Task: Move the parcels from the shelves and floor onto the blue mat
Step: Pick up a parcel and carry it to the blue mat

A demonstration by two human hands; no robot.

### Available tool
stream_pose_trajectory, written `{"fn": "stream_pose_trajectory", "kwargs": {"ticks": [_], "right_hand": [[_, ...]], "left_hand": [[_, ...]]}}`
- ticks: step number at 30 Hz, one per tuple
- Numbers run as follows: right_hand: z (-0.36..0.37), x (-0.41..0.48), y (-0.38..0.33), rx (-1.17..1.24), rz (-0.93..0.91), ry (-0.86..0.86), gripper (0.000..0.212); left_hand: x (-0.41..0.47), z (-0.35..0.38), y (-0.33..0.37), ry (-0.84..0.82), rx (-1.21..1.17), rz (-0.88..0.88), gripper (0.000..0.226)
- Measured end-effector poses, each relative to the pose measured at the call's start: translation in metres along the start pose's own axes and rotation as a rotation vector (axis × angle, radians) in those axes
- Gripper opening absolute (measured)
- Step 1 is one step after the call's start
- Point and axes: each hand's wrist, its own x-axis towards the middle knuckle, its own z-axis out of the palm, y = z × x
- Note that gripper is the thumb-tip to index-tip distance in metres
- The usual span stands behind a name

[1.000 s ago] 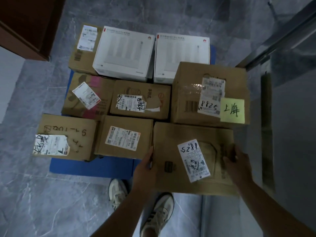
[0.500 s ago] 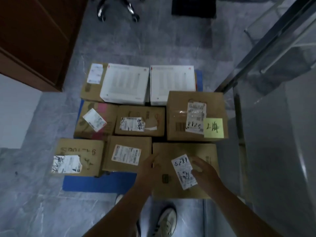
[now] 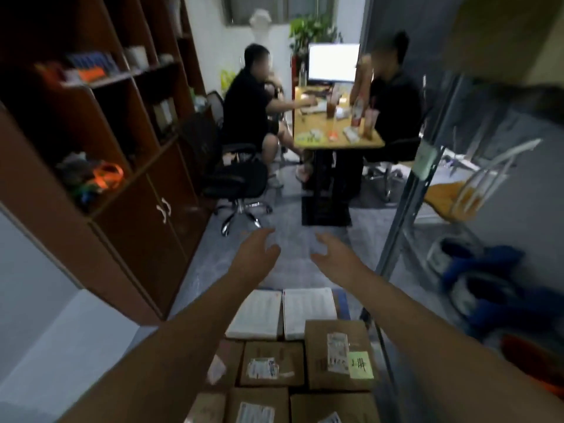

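Fingers [image 3: 265, 232] of my left hand [image 3: 254, 250] and right hand [image 3: 337, 256] are spread apart and loosely curved, holding nothing, stretched out over the grey stone floor [image 3: 293, 270]. I judge they are empty because the parcels [image 3: 271, 363] beneath my forearms are already set down and the next one has to be fetched.

Nearer to me than the fingers, the parcels sit packed edge to edge. Two flat white cardboard boxes [image 3: 256, 312] lie side by side, with brown cardboard boxes [image 3: 259, 404] in rows closer to me. One large brown cardboard box [image 3: 323, 340] carries a yellow sticky note [image 3: 361, 368]. Labels face up, which looks meant for reading them at a glance. The tight packing seems meant to fit everything on the blue mat [image 3: 343, 300], of which only a thin strip shows just right of the white boxes.

Left of the fingers stands the dark brown wooden shelf cabinet [image 3: 131, 166]. Its open shelves hold small blurred items, and I cannot tell whether any are parcels. Beyond the fingers two seated people [image 3: 247, 105] share a yellow worktop [image 3: 338, 138]. Right of the fingers rises a metal door post [image 3: 403, 215].
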Motion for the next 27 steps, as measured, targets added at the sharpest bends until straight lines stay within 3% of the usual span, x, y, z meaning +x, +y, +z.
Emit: {"fn": "stream_pose_trajectory", "kwargs": {"ticks": [7, 11, 14, 19, 27], "right_hand": [[-0.103, -0.010, -0.165, -0.169, -0.239, 0.217, 0.058], [-0.137, -0.034, -0.226, -0.280, -0.232, 0.323, 0.068], [-0.147, -0.054, -0.259, -0.339, -0.213, 0.431, 0.063], [-0.130, -0.107, -0.289, -0.399, -0.135, 0.575, 0.060], [-0.121, -0.253, -0.296, -0.536, 0.202, 0.811, 0.052]], "left_hand": [[0.007, -0.129, 0.143, 0.071, 0.081, 0.326, 0.048], [0.001, -0.181, 0.183, 0.059, 0.121, 0.440, 0.048], [-0.005, -0.212, 0.197, -0.032, 0.151, 0.507, 0.055], [-0.022, -0.234, 0.199, -0.091, 0.262, 0.684, 0.054], [-0.104, -0.216, 0.246, -0.237, 0.228, 1.049, 0.053]]}}
